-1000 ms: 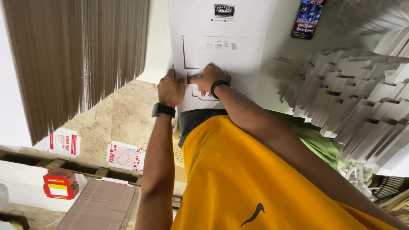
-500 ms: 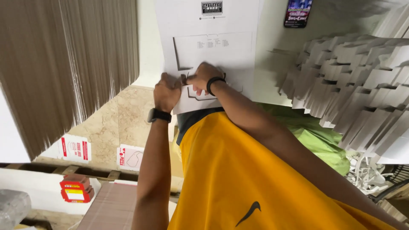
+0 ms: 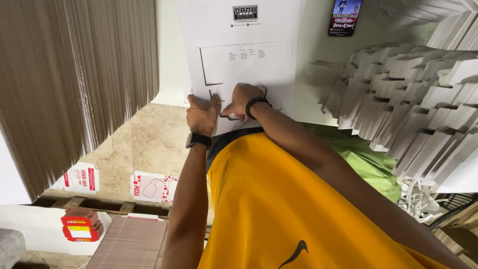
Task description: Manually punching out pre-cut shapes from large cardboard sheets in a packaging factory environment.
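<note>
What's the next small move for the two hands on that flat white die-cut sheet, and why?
Probably lift and fold the near flap along its crease. Both the left hand and the right hand press the near edge of the white cardboard sheet, fingers at the cut lines there, while the rest of the sheet lies flat and unfolded. This is a judgement only.

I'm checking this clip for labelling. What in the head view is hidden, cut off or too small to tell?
- Head view: the left hand and right hand cover the near edge of the white cardboard sheet; what the fingers do there is hidden.
- The phone is cut by the top edge.
- The white stacks run off the right edge.
- The red box is too small to identify.
</note>
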